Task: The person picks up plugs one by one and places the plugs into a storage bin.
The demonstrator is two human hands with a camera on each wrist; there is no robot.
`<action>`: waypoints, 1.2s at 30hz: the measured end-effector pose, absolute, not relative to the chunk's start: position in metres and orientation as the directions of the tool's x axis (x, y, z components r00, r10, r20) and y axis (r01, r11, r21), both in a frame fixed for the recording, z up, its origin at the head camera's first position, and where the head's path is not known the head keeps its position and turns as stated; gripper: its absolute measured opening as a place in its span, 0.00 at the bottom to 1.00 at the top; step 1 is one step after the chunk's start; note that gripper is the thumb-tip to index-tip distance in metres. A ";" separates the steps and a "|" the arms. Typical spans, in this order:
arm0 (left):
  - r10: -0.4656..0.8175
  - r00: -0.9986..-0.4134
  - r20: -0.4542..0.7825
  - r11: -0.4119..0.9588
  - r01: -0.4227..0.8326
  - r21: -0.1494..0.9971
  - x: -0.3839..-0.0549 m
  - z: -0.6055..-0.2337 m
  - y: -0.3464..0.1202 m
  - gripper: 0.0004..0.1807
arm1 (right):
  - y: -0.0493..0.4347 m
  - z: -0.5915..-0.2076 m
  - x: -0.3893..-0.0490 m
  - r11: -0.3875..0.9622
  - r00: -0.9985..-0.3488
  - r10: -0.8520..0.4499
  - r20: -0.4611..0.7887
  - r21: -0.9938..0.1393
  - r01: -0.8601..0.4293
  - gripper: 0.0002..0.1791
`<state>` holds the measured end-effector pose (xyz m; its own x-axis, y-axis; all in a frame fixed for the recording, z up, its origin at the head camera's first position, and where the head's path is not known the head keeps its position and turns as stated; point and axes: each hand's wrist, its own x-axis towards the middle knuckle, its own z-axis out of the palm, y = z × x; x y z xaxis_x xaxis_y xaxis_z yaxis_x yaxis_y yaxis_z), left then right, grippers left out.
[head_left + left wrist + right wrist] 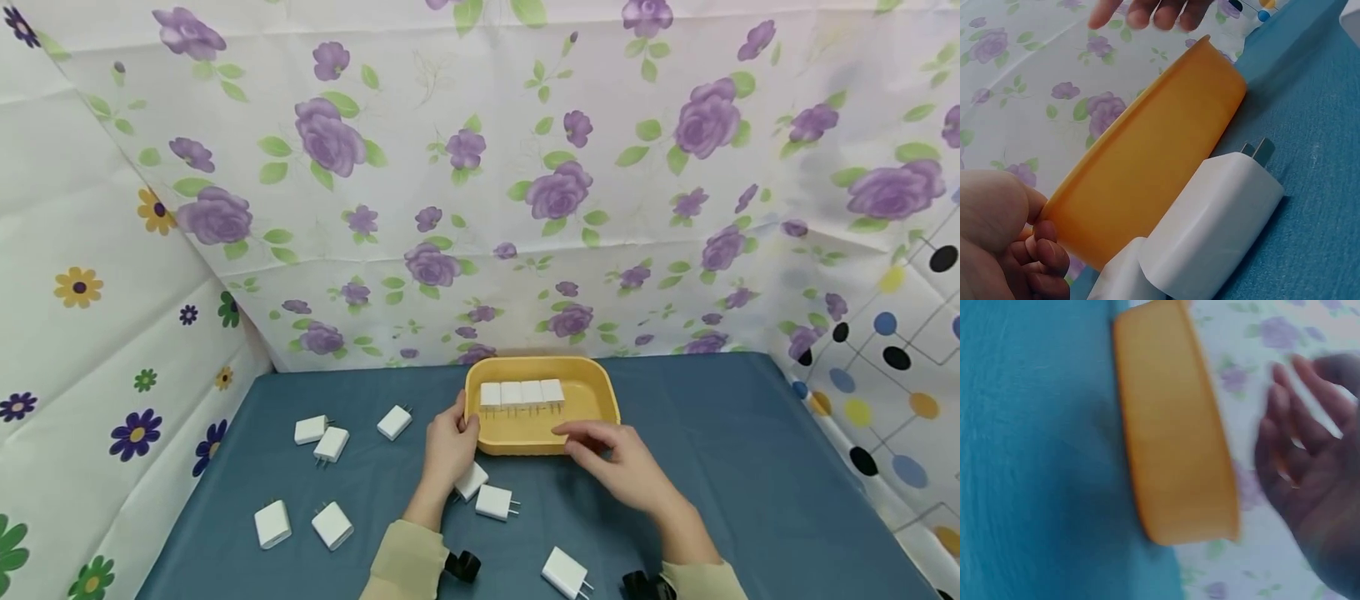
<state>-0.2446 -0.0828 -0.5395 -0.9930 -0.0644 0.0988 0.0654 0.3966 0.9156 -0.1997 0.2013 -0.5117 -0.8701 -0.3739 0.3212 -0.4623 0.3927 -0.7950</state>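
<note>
A yellow plastic tray [592, 404] stands near the back of the table, with several white plug-in chargers [512, 393] lined up in a row inside it, prongs toward me. At its left end, my left hand [448, 450] pinches the rim between thumb and fingers. Close below that hand lie two more chargers, one partly hidden by the wrist [471, 481] and one with prongs pointing right [493, 503]. My right hand [622, 468] hovers over the tray's front right edge, fingers loosely bent and holding nothing. In the right wrist view this hand [1316, 444] is blurred beside the tray [1175, 425].
Several loose chargers are scattered on the left of the blue-covered table [720, 483], among them a close pair [332, 445] and one farther back [394, 422]. Another charger [565, 572] lies at the front. Flowered cloth [555, 275] rises behind the table.
</note>
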 end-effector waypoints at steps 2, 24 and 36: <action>-0.062 -0.993 0.104 0.403 0.071 0.912 -0.244 -0.539 -0.083 0.27 | 0.206 -0.505 -0.191 0.419 -0.871 -0.432 0.233 -0.803 -0.423 0.15; -0.051 -0.993 0.106 0.426 0.074 0.902 -0.243 -0.537 -0.083 0.28 | 0.214 -0.495 -0.171 0.573 -0.776 -0.572 -0.266 -0.807 -0.146 0.12; -0.070 -0.993 0.091 0.417 0.054 0.907 -0.245 -0.541 -0.085 0.27 | 0.185 -0.493 -0.161 0.662 -0.705 -0.562 -0.433 -0.746 -0.070 0.19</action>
<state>-0.2447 -0.0846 -0.5408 -0.9934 -0.0701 0.0910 0.0537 0.4174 0.9071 -0.1613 0.1851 -0.4929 -0.7048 -0.5621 -0.4328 -0.0698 0.6620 -0.7462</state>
